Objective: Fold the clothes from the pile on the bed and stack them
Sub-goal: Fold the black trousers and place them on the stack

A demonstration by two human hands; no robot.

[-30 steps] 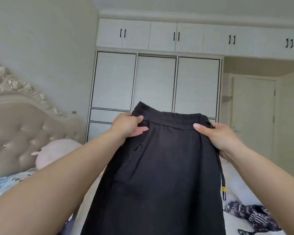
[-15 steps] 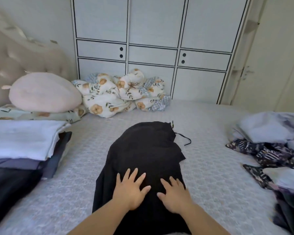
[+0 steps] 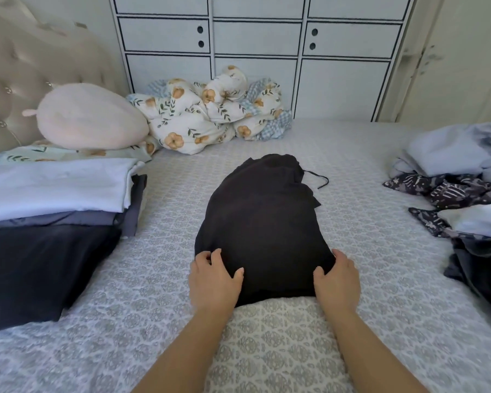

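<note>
Now my left hand and right hand sit at the near corners of the black trousers, which lie in the middle of the bed, waist end away from me. Each hand curls its fingers round the near edge, thumb on top, so both have hold of the cloth. The risk, I judge, is an uneven fold: lifting one corner ahead of the other would skew the layers, and the soft cloth could slip and bunch. The drawstring, trailing off the far right of the trousers, may stay sticking out. The trousers look matte, limp and rumpled at the far end, already doubled lengthwise. Left of the trousers stands the folded stack; right of them lies the unfolded pile.
</note>
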